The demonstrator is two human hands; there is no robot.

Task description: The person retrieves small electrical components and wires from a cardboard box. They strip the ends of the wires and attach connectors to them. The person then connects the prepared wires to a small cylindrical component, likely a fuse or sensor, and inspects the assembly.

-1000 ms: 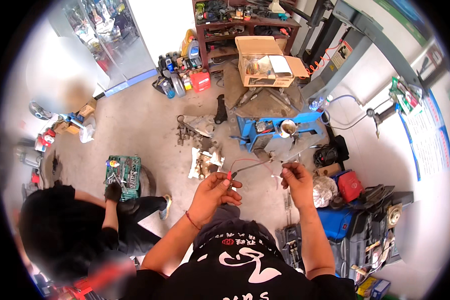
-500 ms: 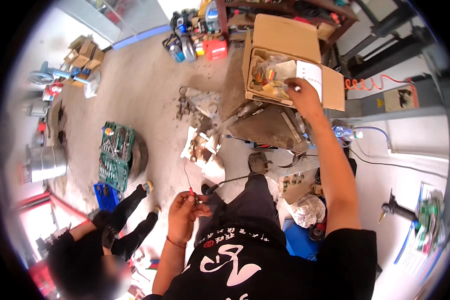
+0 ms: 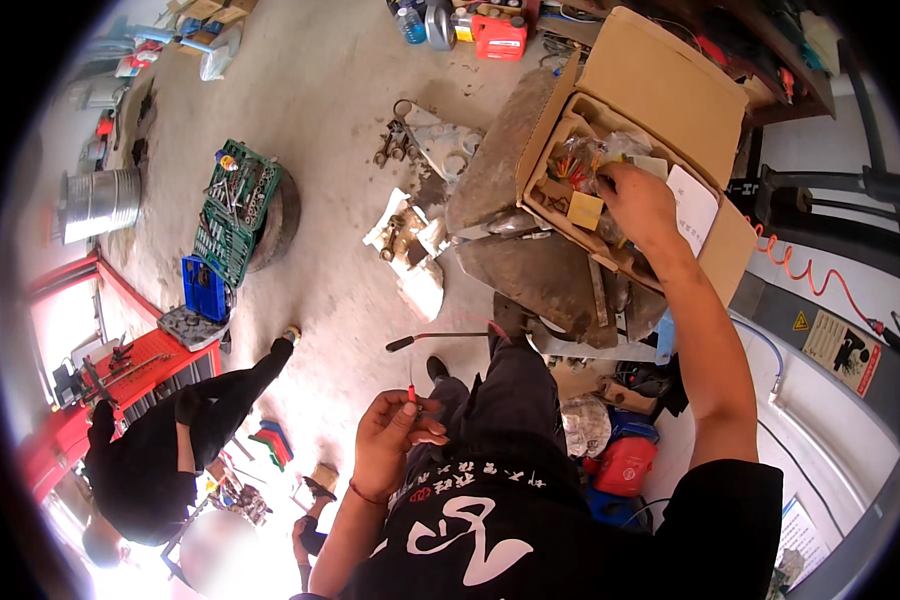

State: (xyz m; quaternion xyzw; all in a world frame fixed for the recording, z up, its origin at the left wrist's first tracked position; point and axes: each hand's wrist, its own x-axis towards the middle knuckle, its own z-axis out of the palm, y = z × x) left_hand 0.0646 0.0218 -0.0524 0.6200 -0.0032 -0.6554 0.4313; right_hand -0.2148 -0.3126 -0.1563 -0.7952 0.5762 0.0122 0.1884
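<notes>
My left hand (image 3: pixel 395 432), in front of my waist, pinches a small red-handled probe (image 3: pixel 411 394) with a thin dark tip pointing up. My right hand (image 3: pixel 638 203) reaches into an open cardboard box (image 3: pixel 547 207) at the upper right, fingers bent down. Whatever lies between those fingertips is hidden. Close to them are clear plastic bags (image 3: pixel 625 145), a bunch of red, yellow and green leads (image 3: pixel 573 168) and a small yellow box (image 3: pixel 584 211). A white printed sheet (image 3: pixel 692 208) lies against the box's right side.
A dark cable with a black end (image 3: pixel 400 343) sticks out near my knee. On the left, a green socket set (image 3: pixel 232 215) rests on a tire (image 3: pixel 282 220). Lower left, a person in black (image 3: pixel 160 450) bends by a red workbench (image 3: pixel 155 350). Metal parts (image 3: pixel 406 235) lie on the floor.
The view has turned and come closer to the cardboard box. My right hand has moved further into it, beside the yellow box. My left hand still holds the red-handled probe. The other person has shifted.
</notes>
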